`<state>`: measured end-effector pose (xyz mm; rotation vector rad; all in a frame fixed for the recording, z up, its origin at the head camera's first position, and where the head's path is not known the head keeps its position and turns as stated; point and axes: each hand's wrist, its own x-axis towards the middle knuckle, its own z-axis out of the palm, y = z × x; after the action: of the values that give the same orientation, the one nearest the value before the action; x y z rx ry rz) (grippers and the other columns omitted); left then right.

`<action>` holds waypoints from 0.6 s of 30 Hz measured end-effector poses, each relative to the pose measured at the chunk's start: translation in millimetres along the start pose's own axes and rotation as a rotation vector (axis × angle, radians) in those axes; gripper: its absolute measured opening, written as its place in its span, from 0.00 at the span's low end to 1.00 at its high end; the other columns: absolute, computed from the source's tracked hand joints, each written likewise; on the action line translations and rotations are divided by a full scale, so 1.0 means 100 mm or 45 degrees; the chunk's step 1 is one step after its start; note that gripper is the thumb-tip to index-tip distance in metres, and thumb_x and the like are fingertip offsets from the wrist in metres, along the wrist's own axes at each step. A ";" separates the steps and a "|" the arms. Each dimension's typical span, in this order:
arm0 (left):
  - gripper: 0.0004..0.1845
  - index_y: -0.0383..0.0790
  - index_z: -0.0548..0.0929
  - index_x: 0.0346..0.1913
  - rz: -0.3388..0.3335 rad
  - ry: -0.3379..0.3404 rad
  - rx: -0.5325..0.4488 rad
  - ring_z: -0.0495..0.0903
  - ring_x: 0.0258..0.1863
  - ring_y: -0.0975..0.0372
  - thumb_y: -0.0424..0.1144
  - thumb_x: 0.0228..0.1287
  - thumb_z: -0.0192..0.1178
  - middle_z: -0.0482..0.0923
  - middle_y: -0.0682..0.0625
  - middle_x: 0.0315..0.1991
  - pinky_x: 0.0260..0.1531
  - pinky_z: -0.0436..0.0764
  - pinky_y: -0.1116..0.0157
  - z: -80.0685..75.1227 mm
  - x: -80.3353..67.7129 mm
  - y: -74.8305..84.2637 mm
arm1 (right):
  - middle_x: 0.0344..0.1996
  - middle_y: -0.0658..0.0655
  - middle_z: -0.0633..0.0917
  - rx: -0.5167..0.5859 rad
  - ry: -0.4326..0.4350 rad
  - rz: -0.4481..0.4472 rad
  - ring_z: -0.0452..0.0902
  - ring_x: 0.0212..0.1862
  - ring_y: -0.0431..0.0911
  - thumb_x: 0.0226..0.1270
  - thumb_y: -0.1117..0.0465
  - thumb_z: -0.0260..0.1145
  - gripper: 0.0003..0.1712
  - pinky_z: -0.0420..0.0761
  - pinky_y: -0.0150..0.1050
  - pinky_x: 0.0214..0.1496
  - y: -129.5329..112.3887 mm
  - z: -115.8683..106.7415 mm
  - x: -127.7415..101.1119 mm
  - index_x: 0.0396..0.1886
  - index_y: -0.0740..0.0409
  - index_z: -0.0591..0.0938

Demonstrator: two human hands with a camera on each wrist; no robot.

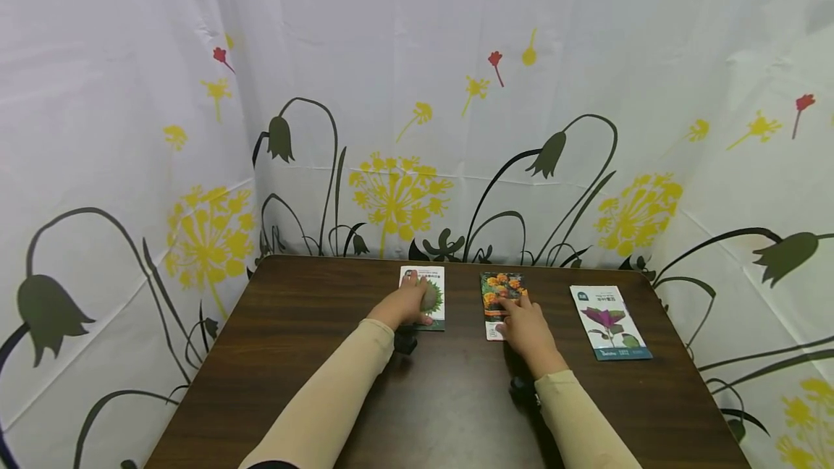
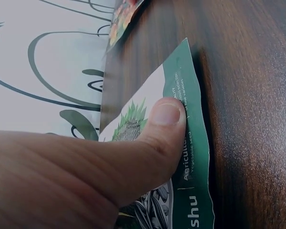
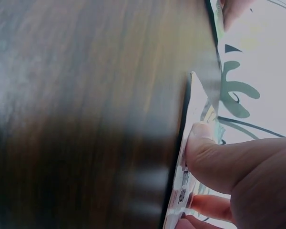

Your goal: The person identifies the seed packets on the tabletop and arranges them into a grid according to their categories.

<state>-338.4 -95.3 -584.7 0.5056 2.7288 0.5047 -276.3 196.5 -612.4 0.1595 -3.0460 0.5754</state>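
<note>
My left hand (image 1: pixel 404 304) rests on a white seed packet (image 1: pixel 438 277) showing a spiky green head. In the left wrist view its thumb (image 2: pixel 166 114) presses on the packet's green lower band (image 2: pixel 200 157). My right hand (image 1: pixel 529 330) lies over the middle seed packet (image 1: pixel 500 282), printed with orange flowers, its fingers extended across the front. The right wrist view has the thumb (image 3: pixel 200 143) against the face of that packet (image 3: pixel 194 98), near its lower edge. Both packets lie on the table, partly covered by the hands.
A third seed packet (image 1: pixel 609 320), white with a purple flower and a blue band, lies to the right on the dark wooden table (image 1: pixel 293 339). A flower-printed curtain (image 1: pixel 404 93) hangs behind the far edge and along both sides.
</note>
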 end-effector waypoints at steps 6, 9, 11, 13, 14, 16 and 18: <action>0.59 0.30 0.54 0.87 -0.013 -0.001 -0.020 0.45 0.89 0.35 0.48 0.65 0.80 0.43 0.27 0.88 0.85 0.61 0.43 0.01 -0.01 -0.01 | 0.63 0.72 0.82 -0.005 0.004 -0.014 0.78 0.56 0.67 0.70 0.53 0.79 0.35 0.84 0.65 0.61 -0.05 0.05 0.04 0.75 0.50 0.81; 0.59 0.30 0.54 0.87 -0.017 0.002 -0.015 0.45 0.89 0.36 0.49 0.65 0.80 0.43 0.28 0.88 0.85 0.62 0.43 0.01 -0.01 -0.01 | 0.63 0.71 0.81 -0.011 -0.001 -0.009 0.78 0.57 0.67 0.71 0.52 0.79 0.35 0.84 0.64 0.62 -0.08 0.08 0.08 0.76 0.49 0.81; 0.59 0.31 0.54 0.87 -0.018 0.002 -0.018 0.45 0.89 0.36 0.49 0.65 0.80 0.42 0.28 0.89 0.85 0.61 0.44 0.02 -0.01 -0.01 | 0.63 0.71 0.81 -0.003 -0.001 -0.004 0.78 0.58 0.67 0.71 0.52 0.79 0.35 0.84 0.64 0.62 -0.10 0.09 0.09 0.76 0.48 0.81; 0.59 0.30 0.54 0.87 -0.016 0.006 -0.013 0.45 0.89 0.36 0.49 0.65 0.80 0.43 0.28 0.88 0.85 0.61 0.44 0.02 -0.01 -0.01 | 0.63 0.70 0.81 0.005 -0.009 0.005 0.77 0.59 0.67 0.71 0.52 0.79 0.36 0.83 0.64 0.63 -0.12 0.10 0.11 0.76 0.47 0.80; 0.59 0.30 0.54 0.87 -0.016 0.007 -0.012 0.45 0.89 0.36 0.49 0.65 0.80 0.43 0.28 0.88 0.85 0.61 0.44 0.02 -0.01 -0.01 | 0.62 0.69 0.81 0.009 -0.006 0.003 0.77 0.59 0.67 0.70 0.52 0.79 0.36 0.83 0.64 0.63 -0.12 0.10 0.11 0.76 0.47 0.81; 0.59 0.31 0.54 0.87 -0.017 0.001 -0.006 0.45 0.89 0.36 0.49 0.65 0.80 0.43 0.28 0.89 0.85 0.62 0.44 0.02 -0.01 -0.01 | 0.62 0.69 0.82 0.010 -0.009 -0.001 0.77 0.59 0.67 0.71 0.53 0.79 0.36 0.83 0.64 0.62 -0.14 0.11 0.13 0.76 0.48 0.81; 0.59 0.31 0.54 0.87 -0.016 -0.001 0.001 0.45 0.89 0.36 0.49 0.65 0.79 0.43 0.28 0.89 0.84 0.62 0.44 0.01 -0.01 -0.01 | 0.63 0.69 0.81 0.000 -0.011 -0.007 0.77 0.58 0.66 0.72 0.52 0.79 0.36 0.84 0.64 0.61 -0.16 0.12 0.14 0.77 0.48 0.80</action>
<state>-337.7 -95.9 -585.8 0.4882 2.7297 0.5004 -288.8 175.9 -617.3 0.1707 -3.0529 0.5756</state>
